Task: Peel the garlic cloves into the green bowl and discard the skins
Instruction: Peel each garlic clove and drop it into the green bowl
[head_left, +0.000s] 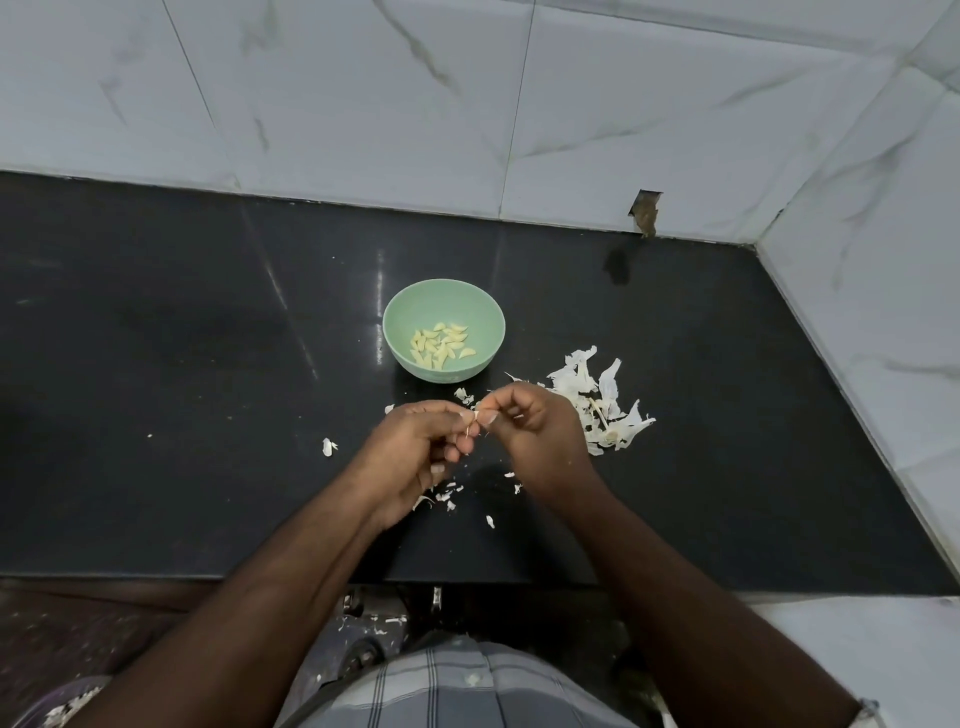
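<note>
A: Why do we hold the clove (475, 417) up here, between both hands, and not down on the counter (156, 338)?

B: So the skin can fall free. Our left hand (415, 449) curls its fingers round the clove and steadies it; our right hand (524, 421) pinches a bit of skin at its tip, thumb against forefinger, to pull it away. (The clove itself is mostly hidden by fingertips, so we cannot tell how much skin is left on it.)

A: And the bowl (395, 332) sits just beyond our hands?

B: Near enough, we judge, that a peeled clove needs only a short reach. A good number of peeled cloves (440, 347) already lie in its bottom, pale yellow against the green.

A: The skins (602, 400) are heaped to the right of the bowl, partly behind our right hand.

B: That keeps them apart from the clean cloves, probably. Still, small flakes (447, 493) lie scattered under our hands, and one (327, 447) lies off to the left.

A: So discarding is not yet done?

B: Not yet. The heap and the flakes are all on the counter, and we see no bin here.
</note>
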